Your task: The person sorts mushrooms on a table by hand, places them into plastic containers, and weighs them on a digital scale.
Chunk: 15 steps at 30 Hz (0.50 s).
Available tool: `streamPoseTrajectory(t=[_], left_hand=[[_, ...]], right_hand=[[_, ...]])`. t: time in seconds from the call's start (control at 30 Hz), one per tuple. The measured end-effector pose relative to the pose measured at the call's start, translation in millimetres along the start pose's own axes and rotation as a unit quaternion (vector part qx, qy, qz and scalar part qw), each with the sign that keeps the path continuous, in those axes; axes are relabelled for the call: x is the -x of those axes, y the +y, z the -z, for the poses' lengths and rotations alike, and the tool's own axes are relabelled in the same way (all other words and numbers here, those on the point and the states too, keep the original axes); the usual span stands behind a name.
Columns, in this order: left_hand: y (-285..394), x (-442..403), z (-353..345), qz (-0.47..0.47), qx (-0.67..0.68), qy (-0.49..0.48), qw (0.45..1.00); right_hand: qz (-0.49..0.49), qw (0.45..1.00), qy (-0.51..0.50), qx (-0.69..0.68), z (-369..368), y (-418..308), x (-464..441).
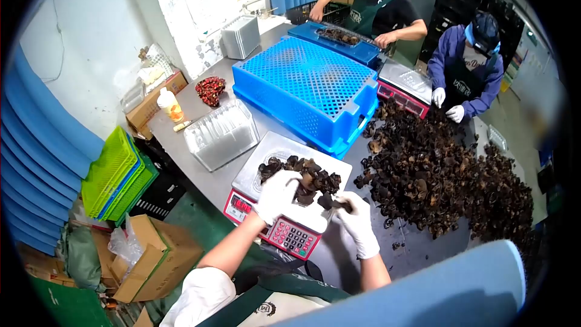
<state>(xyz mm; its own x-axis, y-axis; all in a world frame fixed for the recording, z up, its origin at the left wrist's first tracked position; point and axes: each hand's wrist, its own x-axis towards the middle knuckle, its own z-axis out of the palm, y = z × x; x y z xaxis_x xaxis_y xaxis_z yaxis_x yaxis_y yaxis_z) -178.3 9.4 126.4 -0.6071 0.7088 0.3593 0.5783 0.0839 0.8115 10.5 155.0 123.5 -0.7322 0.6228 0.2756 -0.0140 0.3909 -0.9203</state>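
My left hand (278, 195), in a white glove, is over the left side of a heap of dark wood ear mushrooms (311, 177). Its fingers are bent together against the heap, and their tips are partly hidden. These mushrooms lie in a clear plastic tray (301, 211) on the metal plate of a red digital scale (245, 175). At the plate's right edge my gloved right hand (358, 224) is closed on a dark wood ear mushroom piece (328, 201), close beside the tray. The scale's red display is lit but blurred.
A large loose mushroom pile (436, 175) covers the table's right side. Ahead stands an upturned blue crate (302, 79); stacked clear trays (221, 133) are at left. Two people work across the table, near a second scale (402, 97). A blue surface (448, 284) crosses the lower right foreground.
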Motion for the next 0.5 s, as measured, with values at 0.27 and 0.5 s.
streamPoseTrajectory(t=[0.27,0.5], left_hand=[[-8.0,-46.8,22.6,-0.145,-0.089,0.056,0.984],[29.4,14.6,-121.2,-0.103,0.024,-0.236,0.966]], right_hand=[[-0.033,0.998,0.03,-0.037,-26.9,0.4,-28.8],[-0.321,0.698,0.28,-0.575,15.2,84.3,35.2]])
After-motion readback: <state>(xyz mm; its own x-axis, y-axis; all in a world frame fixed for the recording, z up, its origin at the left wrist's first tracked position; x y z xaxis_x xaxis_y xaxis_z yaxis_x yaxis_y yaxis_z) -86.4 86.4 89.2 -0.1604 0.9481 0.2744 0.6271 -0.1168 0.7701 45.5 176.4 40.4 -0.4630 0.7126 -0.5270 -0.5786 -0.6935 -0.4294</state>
